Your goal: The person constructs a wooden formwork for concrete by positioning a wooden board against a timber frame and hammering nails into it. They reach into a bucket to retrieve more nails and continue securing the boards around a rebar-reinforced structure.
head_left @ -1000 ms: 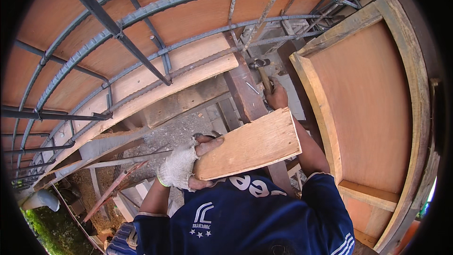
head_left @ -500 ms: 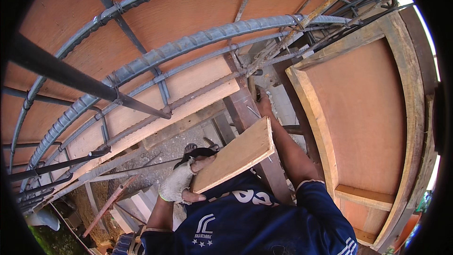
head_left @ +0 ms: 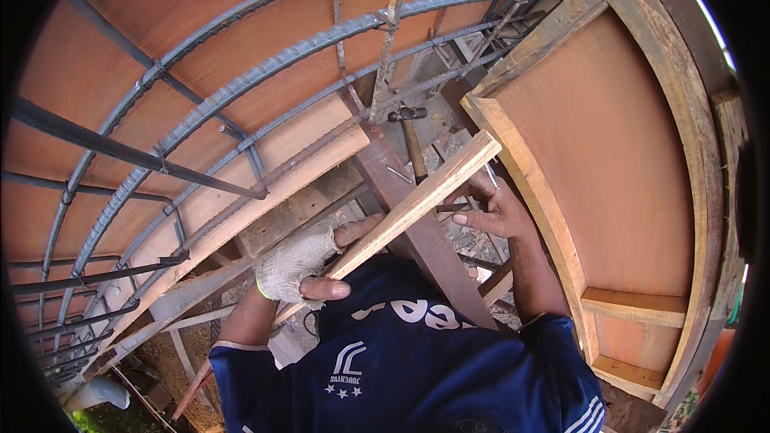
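My left hand, in a pale knitted glove with bare fingertips, grips the lower end of a plywood piece. The piece is tilted, its long layered edge facing up. A nail sticks out near its far end. Beside that nail is my right hand, bare, thumb stretched out and apart from the fingers. Some of its fingers are partly hidden behind the plywood, and I see nothing held in it. Beyond, a hammer lies with its head away from me. Another nail shows on the dark beam.
Curved steel rebar tied in a cage spans the left and far side, before plywood formwork panels. At the right stands a timber-framed panel. A light plank runs under the rebar. Timber scraps and debris lie below.
My right hand has come back from the hammer, which now lies free, to the plywood's far end. The plywood has turned from showing its broad face to its edge. The view has shifted slightly.
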`<state>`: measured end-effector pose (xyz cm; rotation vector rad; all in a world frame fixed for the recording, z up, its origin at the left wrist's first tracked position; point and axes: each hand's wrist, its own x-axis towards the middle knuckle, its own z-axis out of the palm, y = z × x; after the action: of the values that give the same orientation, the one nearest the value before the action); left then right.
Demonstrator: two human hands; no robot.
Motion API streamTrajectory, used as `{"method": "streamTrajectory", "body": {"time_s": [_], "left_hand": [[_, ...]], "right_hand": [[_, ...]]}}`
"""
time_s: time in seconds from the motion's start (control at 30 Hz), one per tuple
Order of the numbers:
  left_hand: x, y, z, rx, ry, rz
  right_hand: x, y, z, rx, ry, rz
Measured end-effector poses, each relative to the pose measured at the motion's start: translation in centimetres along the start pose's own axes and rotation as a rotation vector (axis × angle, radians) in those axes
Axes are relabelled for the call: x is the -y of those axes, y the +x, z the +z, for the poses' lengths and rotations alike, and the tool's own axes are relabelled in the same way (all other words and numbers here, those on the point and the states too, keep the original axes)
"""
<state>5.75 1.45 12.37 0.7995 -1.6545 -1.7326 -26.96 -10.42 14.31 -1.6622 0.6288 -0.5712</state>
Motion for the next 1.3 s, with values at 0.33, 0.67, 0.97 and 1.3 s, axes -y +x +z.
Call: {"method": "streamTrajectory", "body": {"time_s": [0.33,0.67,0.97,1.3], "left_hand": [[-1.1,5.7,0.9,0.091,-0.897,-0.093],[1.7,7.3,0.3,0.046,-1.053,-0.023],[-0.7,9.4,2.0,0.243,-1.201,0.295],[-4.4,9.8,-2.3,0.016,-0.574,0.300]], "right_hand": [[3.4,0.9,0.9,-0.329,0.400,-0.117],[3.9,2.4,-2.4,-0.506,0.534,-0.055],[3.2,5.8,-1.4,-0.319,0.437,-0.214],[8.2,10.4,-4.1,-0.727,-0.993,-0.310]]}}
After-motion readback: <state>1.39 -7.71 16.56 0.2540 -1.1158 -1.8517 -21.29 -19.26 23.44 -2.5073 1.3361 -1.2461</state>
